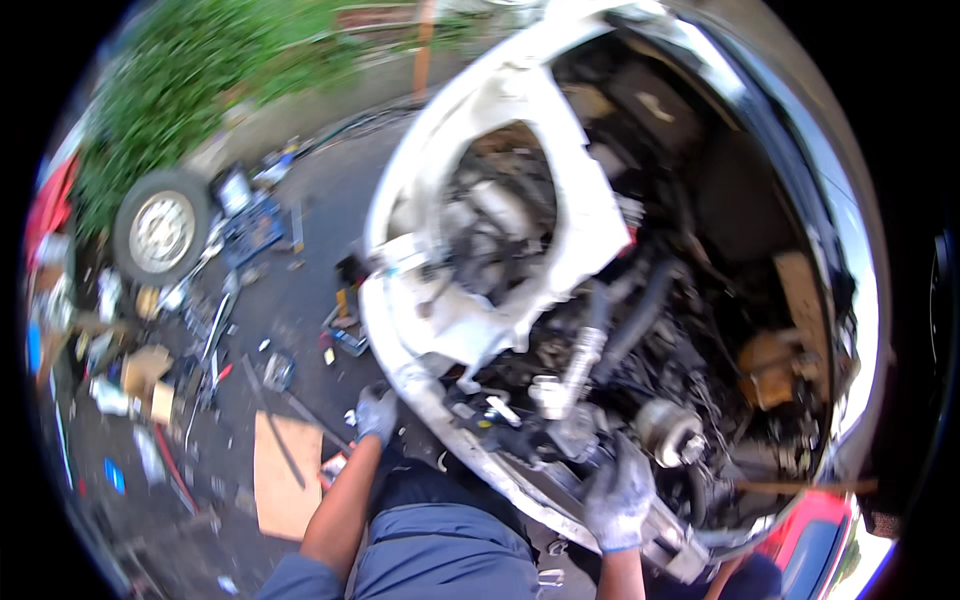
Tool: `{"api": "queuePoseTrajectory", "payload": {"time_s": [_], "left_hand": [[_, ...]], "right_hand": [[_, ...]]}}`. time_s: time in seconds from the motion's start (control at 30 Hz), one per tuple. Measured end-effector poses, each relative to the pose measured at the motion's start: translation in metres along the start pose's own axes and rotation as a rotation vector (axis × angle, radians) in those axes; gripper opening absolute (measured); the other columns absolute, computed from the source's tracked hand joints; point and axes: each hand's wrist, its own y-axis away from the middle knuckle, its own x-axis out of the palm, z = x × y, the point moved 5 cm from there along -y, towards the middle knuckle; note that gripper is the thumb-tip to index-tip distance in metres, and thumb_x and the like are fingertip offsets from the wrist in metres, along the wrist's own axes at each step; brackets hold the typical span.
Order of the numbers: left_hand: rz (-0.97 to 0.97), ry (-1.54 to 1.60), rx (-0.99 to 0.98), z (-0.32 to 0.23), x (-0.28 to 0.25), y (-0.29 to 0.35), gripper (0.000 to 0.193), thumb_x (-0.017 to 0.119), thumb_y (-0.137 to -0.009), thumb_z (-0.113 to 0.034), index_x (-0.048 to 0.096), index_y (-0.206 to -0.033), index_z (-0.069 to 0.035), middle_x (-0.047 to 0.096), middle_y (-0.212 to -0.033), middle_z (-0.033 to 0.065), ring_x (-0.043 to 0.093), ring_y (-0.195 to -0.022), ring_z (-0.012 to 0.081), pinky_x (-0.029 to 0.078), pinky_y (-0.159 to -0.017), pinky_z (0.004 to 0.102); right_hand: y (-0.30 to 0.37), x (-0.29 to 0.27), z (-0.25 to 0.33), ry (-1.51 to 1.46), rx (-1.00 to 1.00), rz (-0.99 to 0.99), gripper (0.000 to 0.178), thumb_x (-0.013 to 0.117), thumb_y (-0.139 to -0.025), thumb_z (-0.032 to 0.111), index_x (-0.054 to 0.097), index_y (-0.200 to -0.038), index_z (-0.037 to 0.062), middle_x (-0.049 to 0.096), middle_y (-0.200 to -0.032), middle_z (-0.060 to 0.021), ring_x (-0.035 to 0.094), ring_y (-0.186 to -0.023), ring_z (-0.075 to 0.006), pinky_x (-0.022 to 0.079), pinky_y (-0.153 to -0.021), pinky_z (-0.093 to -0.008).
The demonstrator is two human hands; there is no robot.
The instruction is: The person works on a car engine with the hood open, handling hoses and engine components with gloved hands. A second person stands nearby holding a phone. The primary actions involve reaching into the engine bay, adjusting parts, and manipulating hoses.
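My right hand (pixel 618 495), in a grey-white work glove, is over the front edge of a car's engine bay. It is nearest a grey metal part (pixel 575 437) at the front of the engine; blur hides whether the fingers grip anything. Lower and to the left, my left hand (pixel 377 413), gloved alike, is just outside the white front frame (pixel 420 395) of the car. Its fingers are smeared, so their hold cannot be made out. Behind the metal part stands a pale pipe-like piece (pixel 580 370), and a round metal canister-like part (pixel 670 433) sits to its right.
A white body panel (pixel 590 190) with a large opening lies across the engine bay. On the ground at left are a wheel (pixel 160 230), a blue tool case (pixel 253 230), a cardboard sheet (pixel 285 475) and scattered tools. Another person's arm (pixel 725 578) shows at lower right, near a red vehicle (pixel 800 525).
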Motion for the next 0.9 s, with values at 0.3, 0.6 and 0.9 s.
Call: {"api": "queuePoseTrajectory", "payload": {"time_s": [0.3, 0.6, 0.9], "left_hand": [[0.383, -0.121, 0.221, 0.004, 0.022, 0.052, 0.037, 0.078, -0.100, -0.018, 0.073, -0.124, 0.010, 0.080, -0.116, 0.0203, 0.074, -0.098, 0.0275, 0.061, -0.092, 0.0445], [1.235, -0.949, 0.860, -0.222, 0.052, 0.364, 0.050, 0.073, -0.108, -0.038, 0.074, -0.141, 0.000, 0.082, -0.132, 0.0252, 0.080, -0.122, 0.0397, 0.061, -0.107, 0.0480], [1.121, -0.436, 1.577, -0.287, 0.194, 0.574, 0.048, 0.075, -0.107, -0.008, 0.069, -0.153, 0.001, 0.076, -0.145, 0.0225, 0.074, -0.134, 0.0313, 0.060, -0.114, 0.0446]], "right_hand": [[0.013, -0.012, -0.030, 0.022, 0.075, -0.229, 0.067, 0.081, -0.102, 0.030, 0.060, -0.155, -0.0036, 0.068, -0.147, -0.0267, 0.069, -0.135, -0.0460, 0.056, -0.116, -0.0595], [0.122, -0.039, -0.078, -0.180, 0.048, -0.348, 0.055, 0.083, -0.092, 0.025, 0.071, -0.139, -0.0026, 0.069, -0.145, -0.0230, 0.067, -0.141, -0.0424, 0.056, -0.119, -0.0543], [0.370, -0.048, -0.221, -0.213, 0.500, -0.654, 0.030, 0.083, -0.089, 0.023, 0.075, -0.113, 0.0080, 0.074, -0.116, -0.0107, 0.074, -0.109, -0.0306, 0.061, -0.089, -0.0471]]}}
